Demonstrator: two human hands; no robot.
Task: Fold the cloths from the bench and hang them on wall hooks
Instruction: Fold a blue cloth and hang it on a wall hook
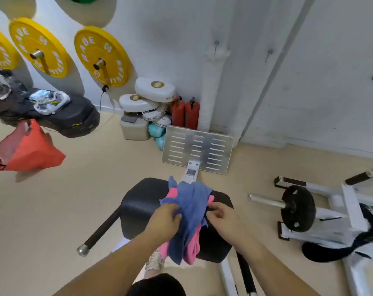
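Both cloths are lifted in one tangle just above the black tabletop (142, 201), the blue cloth (192, 210) outermost and the pink cloth (194, 248) bunched under and behind it.

- Left hand (164, 220): fingers (176, 212) curled tight into a fistful of blue.
- Right hand (223, 214): thumb and fingertips seem to pinch the blue cloth's right edge; I cannot tell whether pink is caught too.
- Risk: the pink appears gripped by neither hand, only draped. Pulling the blue free would likely slide it off onto the floor (74, 199).
- Risk: folding while bunched gives a lumpy, crooked fold.
- Wall hooks (216, 44) are short pegs, well apart from here; a thick fold may slip off.
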